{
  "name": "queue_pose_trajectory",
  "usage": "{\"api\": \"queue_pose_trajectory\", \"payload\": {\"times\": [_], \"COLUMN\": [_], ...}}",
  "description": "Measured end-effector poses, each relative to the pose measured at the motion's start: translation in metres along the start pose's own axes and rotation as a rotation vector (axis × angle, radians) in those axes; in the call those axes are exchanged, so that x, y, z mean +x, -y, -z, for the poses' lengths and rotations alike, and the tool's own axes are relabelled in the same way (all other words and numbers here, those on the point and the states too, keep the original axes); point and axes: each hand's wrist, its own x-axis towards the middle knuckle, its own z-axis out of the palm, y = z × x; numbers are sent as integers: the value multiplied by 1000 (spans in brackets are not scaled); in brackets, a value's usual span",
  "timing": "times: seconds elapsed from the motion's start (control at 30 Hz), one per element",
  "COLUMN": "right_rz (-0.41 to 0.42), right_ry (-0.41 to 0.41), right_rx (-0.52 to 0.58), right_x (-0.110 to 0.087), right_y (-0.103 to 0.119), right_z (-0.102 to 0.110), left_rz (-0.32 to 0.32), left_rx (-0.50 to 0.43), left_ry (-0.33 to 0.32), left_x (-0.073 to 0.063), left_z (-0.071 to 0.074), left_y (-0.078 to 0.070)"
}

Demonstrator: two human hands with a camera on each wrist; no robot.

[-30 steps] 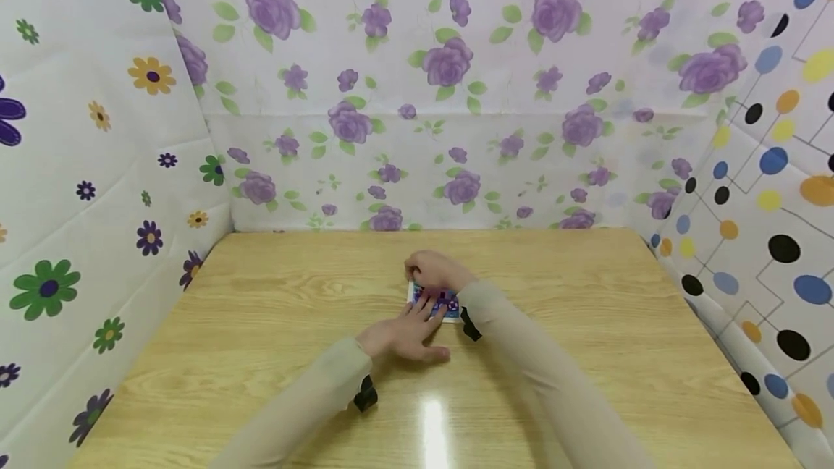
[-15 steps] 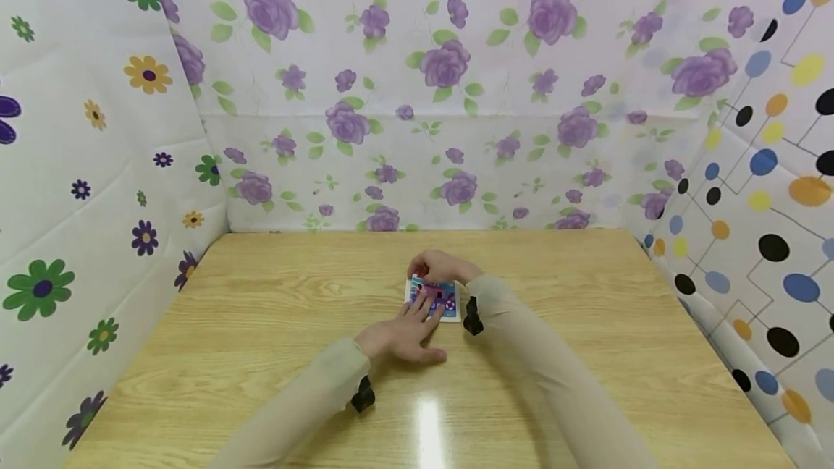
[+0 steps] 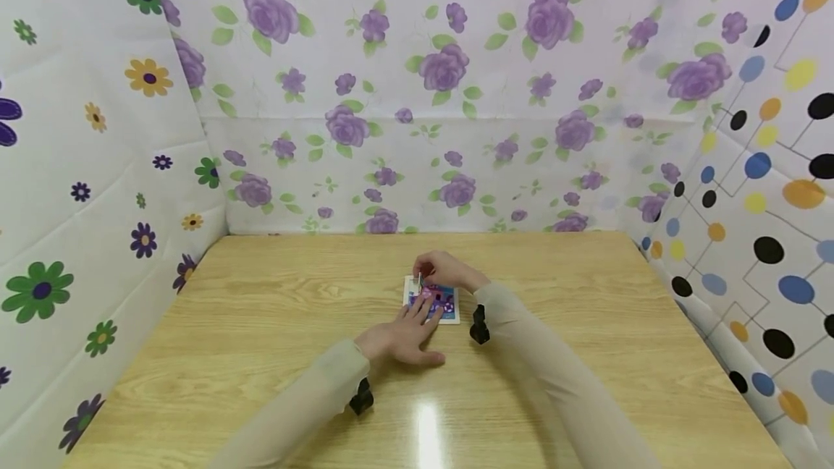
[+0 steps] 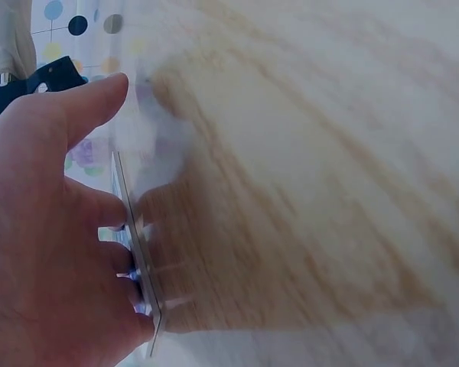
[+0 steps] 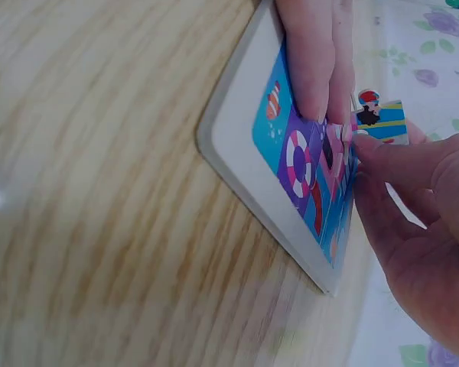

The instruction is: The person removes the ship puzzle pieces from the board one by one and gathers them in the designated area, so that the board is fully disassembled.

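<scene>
A small jigsaw puzzle in a white frame (image 3: 452, 320) lies on the wooden table, its picture blue, purple and pink. My left hand (image 3: 405, 339) rests on it from the near side, fingers straight and spread, thumb out to the right. At the puzzle's far left corner, my right hand (image 3: 448, 271) pinches a puzzle piece (image 5: 394, 128) between thumb and fingers. That piece stands tilted up over the board and shows blue, yellow and black with a round knob. In the right wrist view, left fingers (image 5: 310, 73) press on the picture beside a pink-and-white ring design.
The wooden table (image 3: 293, 288) stretches around the puzzle on all sides. Flowered cloth (image 3: 404, 150) hangs behind it, with a dotted cloth (image 3: 749, 237) on the right. Both wrists carry black camera mounts (image 3: 362, 398).
The right hand has drawn slightly rightward, lifting the piece up from the far left corner, where pale board now shows. The left hand stays in place on the puzzle.
</scene>
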Motion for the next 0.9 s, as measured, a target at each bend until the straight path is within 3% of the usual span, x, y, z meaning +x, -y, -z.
{"api": "queue_pose_trajectory", "payload": {"times": [0.27,0.6,0.9], "right_rz": [-32,19,35], "right_ry": [-56,-7,43], "right_rx": [73,-128,-198], "right_x": [-5,-4,-8], "right_y": [-3,4,9], "right_z": [-1,-4,-7], "left_rz": [9,3,1], "left_rx": [6,26,5], "left_ry": [-14,-24,-16], "left_x": [-1,2,2], "left_z": [0,-5,-3], "left_y": [-1,1,2]}}
